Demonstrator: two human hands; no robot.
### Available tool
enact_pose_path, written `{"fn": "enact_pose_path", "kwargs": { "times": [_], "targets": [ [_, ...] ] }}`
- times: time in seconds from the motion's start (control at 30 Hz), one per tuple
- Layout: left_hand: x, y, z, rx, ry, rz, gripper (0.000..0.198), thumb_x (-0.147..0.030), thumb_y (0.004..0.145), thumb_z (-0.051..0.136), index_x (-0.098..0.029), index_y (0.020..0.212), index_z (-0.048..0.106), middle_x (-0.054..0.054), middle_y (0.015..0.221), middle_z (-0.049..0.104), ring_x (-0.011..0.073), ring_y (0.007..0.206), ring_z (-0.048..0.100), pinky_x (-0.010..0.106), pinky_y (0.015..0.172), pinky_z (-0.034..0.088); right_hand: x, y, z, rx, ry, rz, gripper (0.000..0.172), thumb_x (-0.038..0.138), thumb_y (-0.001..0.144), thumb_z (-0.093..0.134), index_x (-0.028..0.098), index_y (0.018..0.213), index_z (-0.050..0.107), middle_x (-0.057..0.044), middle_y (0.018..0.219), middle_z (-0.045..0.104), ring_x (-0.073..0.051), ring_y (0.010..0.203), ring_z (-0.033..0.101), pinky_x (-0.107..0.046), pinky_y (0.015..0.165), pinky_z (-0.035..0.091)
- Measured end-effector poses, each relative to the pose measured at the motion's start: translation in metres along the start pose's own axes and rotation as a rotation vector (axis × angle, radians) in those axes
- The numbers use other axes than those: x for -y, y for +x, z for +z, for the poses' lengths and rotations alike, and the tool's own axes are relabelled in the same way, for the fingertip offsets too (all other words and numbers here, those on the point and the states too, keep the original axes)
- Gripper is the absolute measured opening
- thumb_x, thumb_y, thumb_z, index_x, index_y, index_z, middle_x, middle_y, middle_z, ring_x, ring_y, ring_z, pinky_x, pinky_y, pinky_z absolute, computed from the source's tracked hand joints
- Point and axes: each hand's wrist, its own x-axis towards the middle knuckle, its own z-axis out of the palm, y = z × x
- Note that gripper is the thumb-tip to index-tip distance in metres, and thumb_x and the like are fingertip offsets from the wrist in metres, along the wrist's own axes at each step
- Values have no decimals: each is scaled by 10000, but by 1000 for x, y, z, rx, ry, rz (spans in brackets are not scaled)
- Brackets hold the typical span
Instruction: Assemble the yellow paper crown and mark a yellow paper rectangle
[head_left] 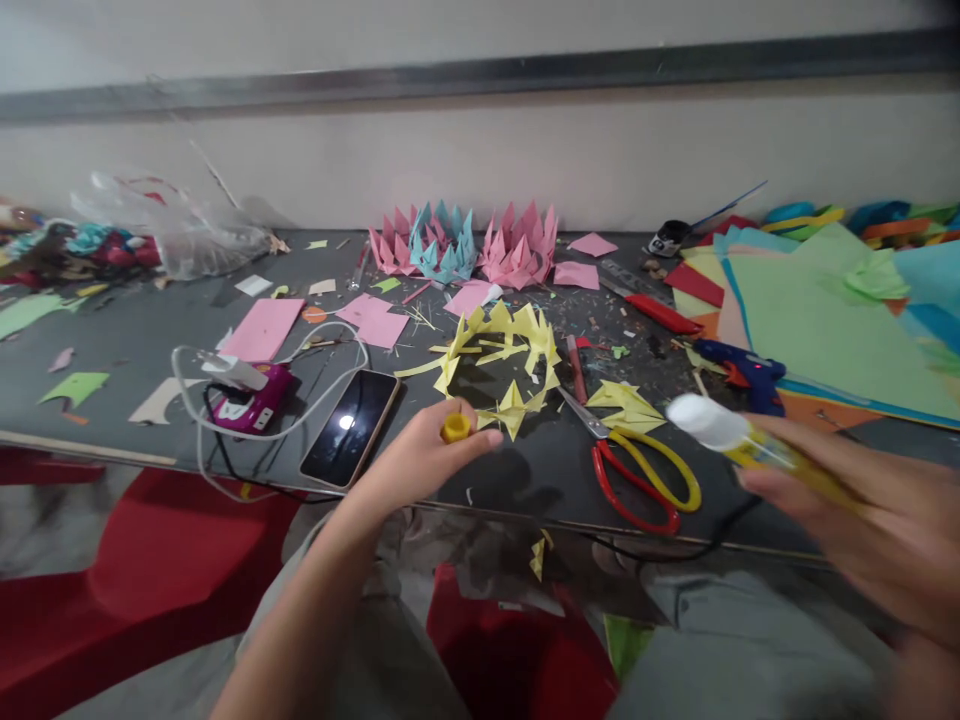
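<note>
My left hand (pixel 420 452) is closed around a small yellow cap (pixel 455 428), just in front of a ring of folded yellow paper (pixel 541 345). On the right, my right hand (pixel 847 500) grips a glue stick (pixel 757 445), its white end pointing left; the hand is smeared by motion. Between the hands lie scissors (pixel 645 480) with one red and one yellow handle, their blades toward the ring. A folded yellow paper piece (pixel 626 408) rests by the blades. At the back stand pink folded-paper crowns (pixel 519 248) and a blue one (pixel 442 245).
A phone (pixel 351 428) and a purple power adapter (pixel 255 398) with white cable sit left. Coloured paper sheets (pixel 832 320), a blue glue gun (pixel 742 372) and a red-handled cutter (pixel 664 313) lie right. Paper scraps cover the table (pixel 517 480). Red stools (pixel 180 560) stand below its edge.
</note>
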Motion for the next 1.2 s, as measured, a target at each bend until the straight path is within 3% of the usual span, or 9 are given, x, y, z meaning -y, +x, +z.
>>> {"fn": "enact_pose_path", "kwargs": {
  "times": [0.07,0.13,0.27,0.63,0.77,0.83,1.07,1.2],
  "targets": [
    [18,8,4,-184,35,95,191,-333,881,389,-184,897,507,24,820,572,145,741,536,267,683,441,9,19,28,102,267,52,433,604,787,460,271,1013,620,-98,785,653,-221,639,595,-338,562,471],
    [33,13,10,-343,217,165,155,-288,869,425,-171,905,521,70,933,557,197,921,512,347,843,417,17,30,60,227,468,63,519,635,761,485,210,1037,596,-60,693,591,-178,559,527,-327,547,458],
    [52,13,9,-411,357,231,216,-337,840,530,-190,984,597,70,948,557,209,939,522,356,867,420,20,28,96,318,887,34,568,680,717,515,203,1019,581,-19,665,521,-133,548,440,-283,512,402],
    [67,3,-2,-460,485,14,291,-314,833,504,-172,1079,573,103,1068,665,260,989,604,391,877,452,32,17,109,507,1264,163,441,603,745,560,230,980,582,-32,800,520,-125,636,442,-266,563,377],
    [57,1,-1,-561,456,120,300,-332,832,526,-153,1069,572,137,1190,598,253,1106,551,399,955,412,38,16,108,504,1384,300,497,637,696,588,246,1002,559,4,715,476,-110,566,414,-258,530,355],
    [47,-1,2,-607,401,214,236,-311,855,503,-161,1015,588,119,1156,611,221,1093,552,374,960,411,40,16,107,517,1434,331,495,639,687,596,253,994,559,15,700,469,-102,548,408,-255,528,349],
    [19,-5,19,-505,279,493,111,-188,859,506,-172,885,612,60,923,683,164,898,613,306,837,465,40,14,112,503,1471,324,471,596,652,664,245,956,586,4,711,502,-108,590,424,-252,535,335],
    [10,-6,28,-385,116,472,138,-218,874,490,-171,855,618,55,838,683,151,809,626,266,743,485,43,12,116,522,1497,327,423,547,639,705,231,907,616,-7,725,541,-104,604,448,-245,539,333]
  ]
}}
